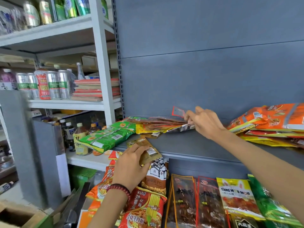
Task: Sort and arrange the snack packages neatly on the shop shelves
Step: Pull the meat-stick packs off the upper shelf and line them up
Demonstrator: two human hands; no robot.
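Observation:
My left hand (130, 168) grips a small gold-brown snack packet (144, 149) just in front of the grey shelf (189, 145). My right hand (204, 123) reaches onto that shelf and pinches the edges of several flat red and silver packets (164, 123) lying in a fanned stack. Green packets (107, 137) lie at the shelf's left end, partly over the edge. Orange and yellow packets (271, 122) are piled at the right end.
Below the shelf lie noodle bags (144, 209), dark meat-snack packs (184, 199) and a yellow pack (236, 196). A white rack (102, 63) at left holds cans, bottles and stacked books. A cardboard box (18, 216) sits bottom left.

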